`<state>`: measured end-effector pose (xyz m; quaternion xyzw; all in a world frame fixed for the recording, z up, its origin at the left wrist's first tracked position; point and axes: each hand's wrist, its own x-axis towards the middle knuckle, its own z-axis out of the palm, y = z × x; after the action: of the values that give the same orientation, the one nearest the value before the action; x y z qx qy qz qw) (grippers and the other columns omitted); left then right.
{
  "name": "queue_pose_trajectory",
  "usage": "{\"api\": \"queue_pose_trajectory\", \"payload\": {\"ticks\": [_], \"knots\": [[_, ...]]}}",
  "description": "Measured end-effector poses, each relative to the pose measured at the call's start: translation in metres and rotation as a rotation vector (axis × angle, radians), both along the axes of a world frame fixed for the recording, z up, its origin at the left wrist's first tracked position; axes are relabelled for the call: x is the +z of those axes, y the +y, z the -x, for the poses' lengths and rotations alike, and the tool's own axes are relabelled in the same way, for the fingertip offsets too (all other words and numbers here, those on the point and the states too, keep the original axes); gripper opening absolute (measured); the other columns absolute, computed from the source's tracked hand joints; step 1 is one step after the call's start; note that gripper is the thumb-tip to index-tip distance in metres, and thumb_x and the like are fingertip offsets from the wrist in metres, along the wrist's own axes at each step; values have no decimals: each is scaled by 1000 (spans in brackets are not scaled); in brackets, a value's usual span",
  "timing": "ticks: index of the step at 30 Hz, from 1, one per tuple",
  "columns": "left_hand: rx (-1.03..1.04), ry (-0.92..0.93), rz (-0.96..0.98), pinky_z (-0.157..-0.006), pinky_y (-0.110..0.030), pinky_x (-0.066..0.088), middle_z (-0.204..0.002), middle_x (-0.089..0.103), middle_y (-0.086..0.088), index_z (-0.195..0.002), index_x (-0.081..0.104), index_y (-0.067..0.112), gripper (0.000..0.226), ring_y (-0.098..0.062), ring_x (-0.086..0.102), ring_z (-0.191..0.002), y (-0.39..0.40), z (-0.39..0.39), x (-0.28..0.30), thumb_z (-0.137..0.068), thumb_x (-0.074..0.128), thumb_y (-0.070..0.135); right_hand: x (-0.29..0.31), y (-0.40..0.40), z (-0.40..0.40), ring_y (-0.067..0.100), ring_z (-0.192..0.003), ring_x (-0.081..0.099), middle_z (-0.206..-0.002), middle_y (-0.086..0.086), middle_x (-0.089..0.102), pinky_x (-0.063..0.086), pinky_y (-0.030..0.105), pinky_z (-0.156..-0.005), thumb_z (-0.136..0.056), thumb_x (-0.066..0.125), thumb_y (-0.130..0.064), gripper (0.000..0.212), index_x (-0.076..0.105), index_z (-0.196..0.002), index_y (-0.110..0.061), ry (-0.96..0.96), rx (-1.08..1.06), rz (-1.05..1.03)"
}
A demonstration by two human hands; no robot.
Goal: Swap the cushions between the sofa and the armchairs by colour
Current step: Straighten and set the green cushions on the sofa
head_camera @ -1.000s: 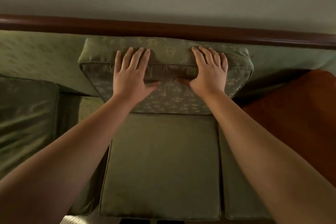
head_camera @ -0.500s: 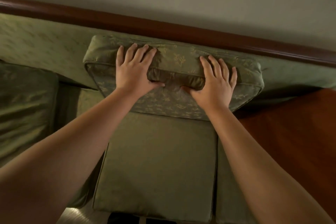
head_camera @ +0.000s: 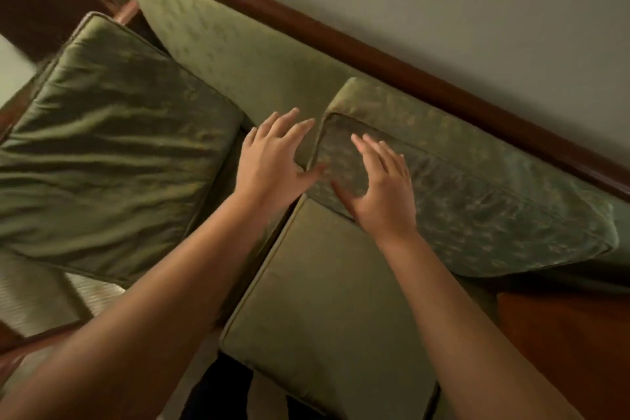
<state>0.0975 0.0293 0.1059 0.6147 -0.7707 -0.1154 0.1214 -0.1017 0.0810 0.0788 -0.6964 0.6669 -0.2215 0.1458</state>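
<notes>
Head view: both hands are spread, grip open on each. The left hand hovers at the patterned cushion's corner, the right hand over its face. The cushion leans against the sofa backrest; the plain cushion lies beside it.

no readable txt, no labels, brands, nos. or signs anywhere
</notes>
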Motion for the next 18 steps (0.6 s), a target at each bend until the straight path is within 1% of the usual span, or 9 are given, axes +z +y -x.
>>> {"api": "queue_pose_trajectory", "payload": {"ticks": [2,5,8,11,15,18], "knots": [[120,-11,-39,-115,-56,36,-159,41,1,-151,45,34,82,-29,36,-147,15,-62,-3,-80,66,70,4,-8,-38,27,-153,33,-162,3,44,29,57,-122,-92,65,-64,81,39,-159,-27,-13,61,-10],[282,-30,-78,-114,-56,37,-157,44,0,-149,47,35,79,-29,39,-145,37,-157,-9,-82,62,73,7,-24,-104,26,-153,32,-163,1,42,26,57,-124,-92,61,-65,81,38,-160,-28,0,188,-35],[406,-48,-100,-114,-56,37,-156,46,-2,-148,49,33,81,-29,39,-146,50,-242,-19,-81,56,78,0,-46,-174,26,-153,31,-164,0,41,24,57,-124,-91,59,-68,82,38,-160,-29,37,271,-47],[487,-54,-118,-113,-56,37,-156,46,-2,-148,50,32,85,-28,38,-146,54,-313,-28,-78,50,81,-14,-72,-240,25,-154,29,-165,-2,39,23,59,-124,-90,59,-70,83,36,-161,-32,94,340,-65],[554,-66,-125,-115,-56,34,-158,43,-2,-151,46,30,83,-27,34,-148,52,-395,-39,-82,55,76,-26,-104,-318,26,-155,28,-165,-1,38,21,60,-124,-90,60,-69,83,36,-161,-31,154,405,-64],[591,-72,-124,-117,-57,30,-161,38,-5,-154,41,28,86,-29,31,-149,46,-449,-44,-84,54,74,-31,-127,-372,26,-155,29,-164,0,40,22,60,-124,-90,59,-68,82,36,-160,-31,190,465,-52]]}}
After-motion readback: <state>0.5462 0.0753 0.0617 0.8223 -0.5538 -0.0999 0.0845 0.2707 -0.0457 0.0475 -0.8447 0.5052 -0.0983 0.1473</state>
